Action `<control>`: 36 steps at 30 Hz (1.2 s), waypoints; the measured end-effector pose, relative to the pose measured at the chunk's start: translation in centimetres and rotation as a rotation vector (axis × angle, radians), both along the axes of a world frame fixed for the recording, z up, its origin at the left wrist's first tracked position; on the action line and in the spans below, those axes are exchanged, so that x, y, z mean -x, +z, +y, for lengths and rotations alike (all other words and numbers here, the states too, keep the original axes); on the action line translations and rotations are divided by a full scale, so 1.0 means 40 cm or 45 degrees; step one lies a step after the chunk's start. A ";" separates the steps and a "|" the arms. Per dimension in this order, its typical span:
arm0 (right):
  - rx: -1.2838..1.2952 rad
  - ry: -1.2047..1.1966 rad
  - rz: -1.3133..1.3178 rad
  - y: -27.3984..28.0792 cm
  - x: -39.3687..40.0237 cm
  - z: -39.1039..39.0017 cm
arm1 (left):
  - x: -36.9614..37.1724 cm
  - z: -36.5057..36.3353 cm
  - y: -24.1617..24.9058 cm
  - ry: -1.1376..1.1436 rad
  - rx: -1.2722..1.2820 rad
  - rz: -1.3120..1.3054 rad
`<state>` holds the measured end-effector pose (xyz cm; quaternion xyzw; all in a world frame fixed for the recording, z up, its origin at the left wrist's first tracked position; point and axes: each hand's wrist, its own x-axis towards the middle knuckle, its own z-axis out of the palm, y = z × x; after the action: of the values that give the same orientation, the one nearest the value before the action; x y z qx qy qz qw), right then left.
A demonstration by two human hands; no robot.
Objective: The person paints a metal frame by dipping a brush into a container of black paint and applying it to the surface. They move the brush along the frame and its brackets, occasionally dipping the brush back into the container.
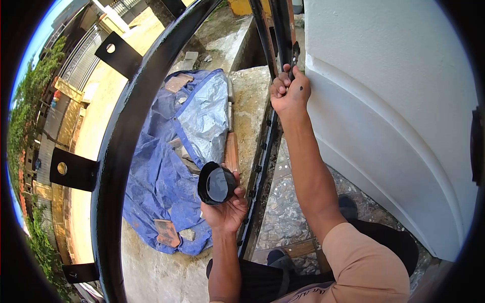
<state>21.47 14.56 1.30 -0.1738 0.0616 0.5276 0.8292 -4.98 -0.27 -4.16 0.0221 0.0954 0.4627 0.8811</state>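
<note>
Beside rough concrete, round glossy black tin (218,185), hands

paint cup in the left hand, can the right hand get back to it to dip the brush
Probably yes. The right hand grips a brush against the black bar, above the left hand holding the open cup of black paint. Nothing lies between them.
</note>
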 end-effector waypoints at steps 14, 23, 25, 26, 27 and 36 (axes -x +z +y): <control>-0.335 0.000 -0.169 0.232 0.005 0.012 | 0.001 -0.002 0.005 0.004 0.042 -0.022; 0.036 -0.288 -0.585 0.148 0.066 -0.058 | 0.003 -0.003 0.013 0.020 0.066 -0.016; 0.090 -0.374 -0.741 0.136 0.070 -0.038 | 0.000 -0.006 0.017 0.026 0.076 -0.010; 0.117 -0.416 -0.819 0.131 0.072 -0.030 | -0.001 -0.008 0.019 0.031 0.081 -0.007; 0.054 -0.497 -0.957 0.129 0.073 -0.028 | -0.002 -0.007 0.021 0.031 0.079 -0.004; 0.288 -1.320 -1.652 0.221 0.033 0.085 | -0.003 -0.008 0.012 0.016 0.053 -0.030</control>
<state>20.17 17.95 10.14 -0.4748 -0.3029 -0.1347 0.8153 -4.86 -0.58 -3.66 -0.0024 0.0949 0.4663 0.8795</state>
